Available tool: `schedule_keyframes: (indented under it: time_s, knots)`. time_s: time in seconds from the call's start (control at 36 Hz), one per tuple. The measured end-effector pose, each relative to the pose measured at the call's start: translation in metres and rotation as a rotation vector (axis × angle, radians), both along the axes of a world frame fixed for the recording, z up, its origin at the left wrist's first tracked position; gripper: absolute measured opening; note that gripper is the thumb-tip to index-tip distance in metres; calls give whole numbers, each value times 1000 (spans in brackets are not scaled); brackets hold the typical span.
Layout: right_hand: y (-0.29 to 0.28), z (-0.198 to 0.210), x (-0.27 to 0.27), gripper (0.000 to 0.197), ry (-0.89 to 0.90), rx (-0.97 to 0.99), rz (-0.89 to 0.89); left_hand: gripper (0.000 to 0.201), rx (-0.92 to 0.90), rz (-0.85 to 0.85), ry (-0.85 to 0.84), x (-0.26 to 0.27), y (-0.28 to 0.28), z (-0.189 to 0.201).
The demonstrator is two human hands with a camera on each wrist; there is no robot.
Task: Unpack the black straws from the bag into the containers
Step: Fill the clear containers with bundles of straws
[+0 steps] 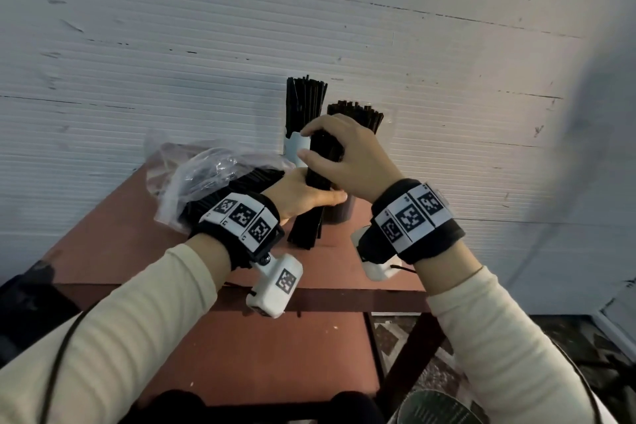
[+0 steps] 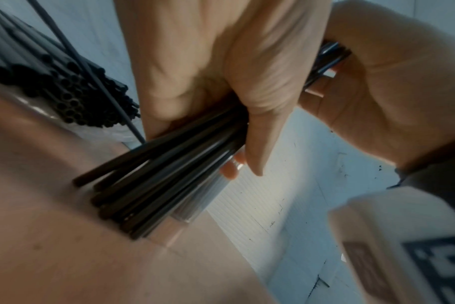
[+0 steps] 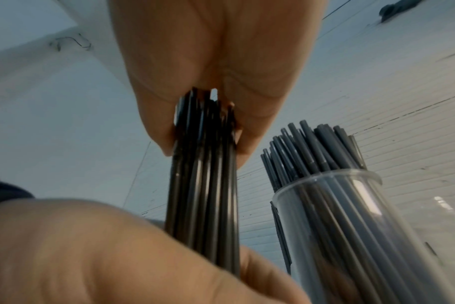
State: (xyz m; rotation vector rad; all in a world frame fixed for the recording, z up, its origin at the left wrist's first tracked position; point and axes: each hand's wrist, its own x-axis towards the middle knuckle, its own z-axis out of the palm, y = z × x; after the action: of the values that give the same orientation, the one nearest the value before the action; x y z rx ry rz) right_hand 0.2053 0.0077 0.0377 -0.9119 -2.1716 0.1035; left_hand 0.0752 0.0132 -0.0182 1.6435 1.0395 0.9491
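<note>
Right hand grip: the right hand (image 1: 339, 157) is clenched around the upper part of a bundle of black straws (image 1: 315, 196), fingers over the top, thumb on the near side.
Left hand grip: the left hand (image 1: 303, 196) wraps the same bundle lower down, thumb lying across it.
Bundle position: standing on the red table (image 1: 247, 337), lower ends touching the tabletop and fanning a little, just in front of the containers.
Long axis: close to upright, top leaning slightly away toward the wall.
Step in hand: looks like squaring the ends on the table; I'd tap until flush, keep both hands snug so none slide out, then lift.
Containers: a clear container (image 3: 351, 216) and a second container (image 1: 292, 144) behind already hold upright straws.
Bag: the plastic bag (image 1: 206, 172) lies at the left, more straws inside.
</note>
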Motion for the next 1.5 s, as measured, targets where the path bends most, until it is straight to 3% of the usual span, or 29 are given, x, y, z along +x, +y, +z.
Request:
schedule_keyframes:
  time_s: [0.11,0.25,0.39,0.47,0.56,0.61,0.67,0.75,0.83,0.86,0.97,1.08,1.17,1.25,1.31,1.44,1.5]
  knots:
    - [-3,-1,-2,25,74,42,34,22,-17,51,104,-3,2,-14]
    - [-7,-2,-6,36,122,17,62,27,-25,45,154,-3,-2,-13]
    - [-12,2,-7,65,233,-1,28,43,45,111,212,-5,-4,-7]
    - [-16,8,-4,89,350,-91,74,38,162,176,131,-6,-6,-2]
    - [-16,12,4,105,285,-105,46,33,237,218,143,-8,-8,9]
    - [-16,13,8,97,167,-121,13,24,199,175,176,-11,-9,13]
    - [-16,15,9,80,80,-172,34,48,143,72,159,-14,-13,17]
    - [-22,16,8,58,48,-287,160,25,204,-126,290,-11,-24,23]
    - [-26,11,3,23,24,-277,180,29,250,-179,269,-7,-31,22]
    - [-27,10,1,21,30,-253,164,28,271,-168,236,-7,-31,21]
    - [-25,17,3,26,89,-240,140,30,266,-149,174,-3,-30,22]
    - [-11,42,19,14,263,-149,99,85,267,15,73,4,-19,25]
    - [5,63,34,11,448,-119,35,106,323,178,-21,9,-4,25]
    - [20,79,46,14,565,-113,-17,130,289,291,18,13,17,26]
    - [29,87,51,13,590,-119,-36,144,202,262,87,16,27,29]
    - [51,96,53,11,604,-163,-69,133,100,132,182,20,54,37]
    - [58,97,54,12,593,-164,-78,117,87,118,217,18,61,38]
